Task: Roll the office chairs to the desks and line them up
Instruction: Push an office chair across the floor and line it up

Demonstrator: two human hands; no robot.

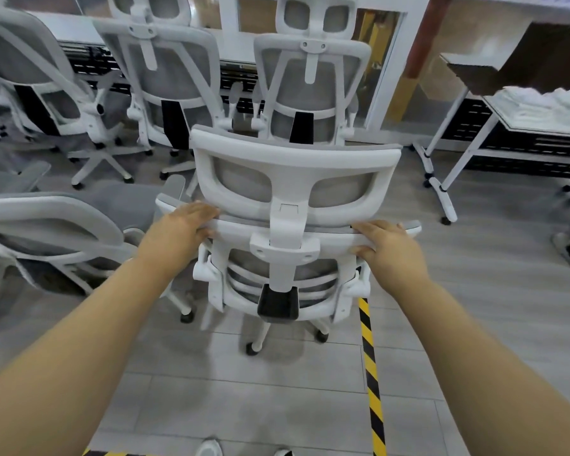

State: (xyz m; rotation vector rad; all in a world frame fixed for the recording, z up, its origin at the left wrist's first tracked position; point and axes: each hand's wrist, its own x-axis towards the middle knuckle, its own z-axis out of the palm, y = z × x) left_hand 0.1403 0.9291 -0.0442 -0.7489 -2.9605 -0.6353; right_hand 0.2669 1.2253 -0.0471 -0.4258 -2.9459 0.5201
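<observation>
One office chair (282, 225), white moulded frame with grey mesh back and headrest and a black block low on the spine, stands on castors on the grey tiled floor (244, 406), just behind the row of like chairs (310, 80). Grip: left hand (178, 228) and right hand (389, 248) at either end of the curved top rail, fingers (201, 209) laid over its edge, thumbs tucked beneath, closed on it. Handling advice: push evenly from both ends and slowly, tracking straight beside the striped floor tape (371, 373), so it slots in square without knocking neighbours.
</observation>
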